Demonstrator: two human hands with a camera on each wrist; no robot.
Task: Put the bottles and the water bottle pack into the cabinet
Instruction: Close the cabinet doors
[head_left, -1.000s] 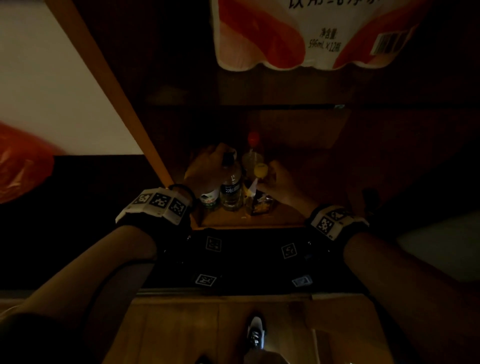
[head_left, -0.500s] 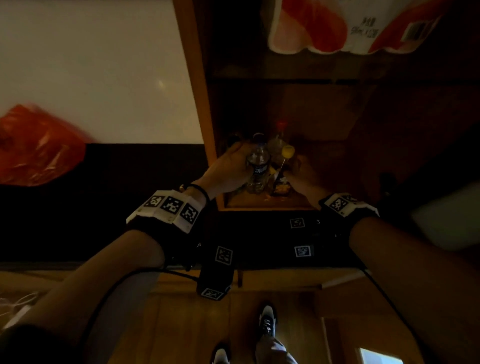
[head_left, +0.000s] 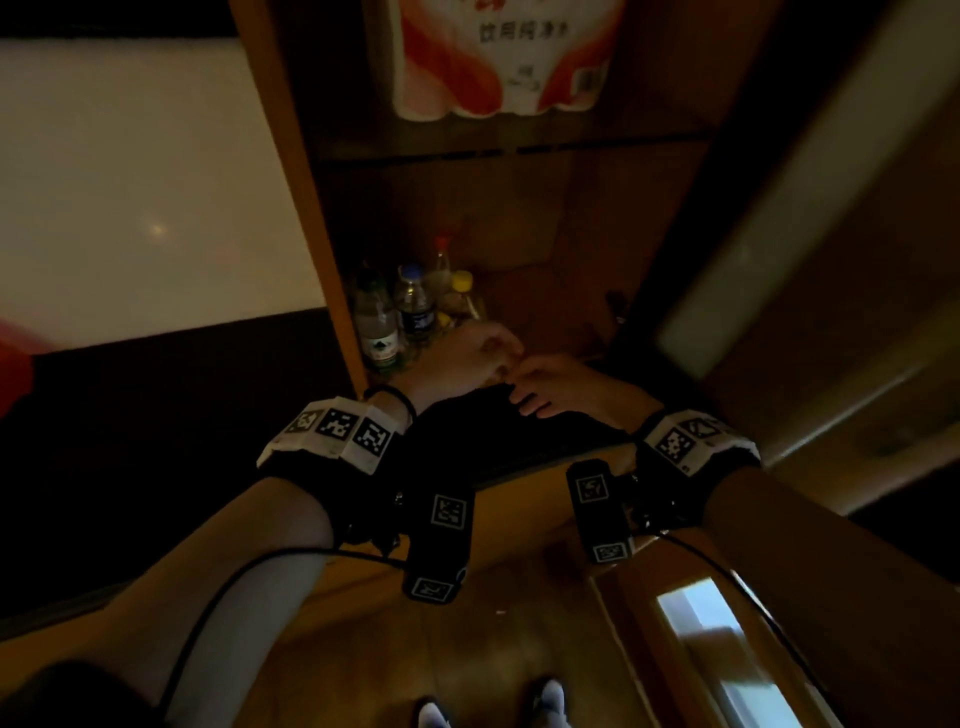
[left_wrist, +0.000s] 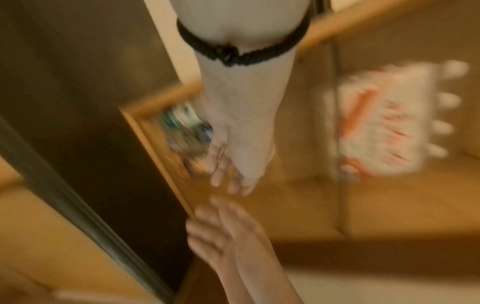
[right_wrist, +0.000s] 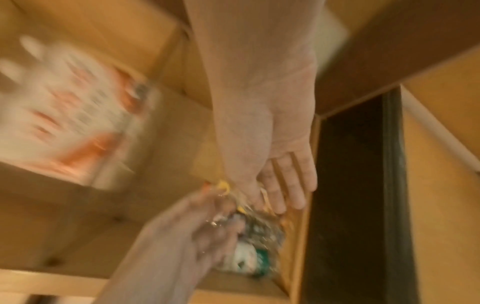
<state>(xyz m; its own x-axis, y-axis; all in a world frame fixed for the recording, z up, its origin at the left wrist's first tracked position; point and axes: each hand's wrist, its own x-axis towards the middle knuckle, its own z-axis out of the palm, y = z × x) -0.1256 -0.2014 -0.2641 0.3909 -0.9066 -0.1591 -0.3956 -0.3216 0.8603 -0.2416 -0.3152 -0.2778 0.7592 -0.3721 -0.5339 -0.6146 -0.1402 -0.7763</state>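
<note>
Main risk: four bottles crowd the front left corner of the wooden cabinet's lower shelf, and a knuckle or wrist band could clip the front ones and topple the cluster, the way skittles fall. The clear plastic bottle with a green label stands nearest the front edge, touching or just beside the cabinet's left wall; the clear bottle with a blue cap and dark label is right beside it; the slim red-capped bottle and the yellow-capped bottle stand behind. The lower shelf is dim, so a gap there is easy to misjudge.

The shrink-wrapped white and orange water bottle pack sits on the upper shelf near its front edge; a bump from below looks unlikely to move it.

Left hand hangs just in front of the bottles at the shelf's front edge, fingers loosely bent, holding nothing. Right hand is beside it, fingers extended and relaxed, empty. Fingertips nearly meet; whether they touch is unclear. Wrist views are motion-blurred.

Everything appears stowed.
</note>
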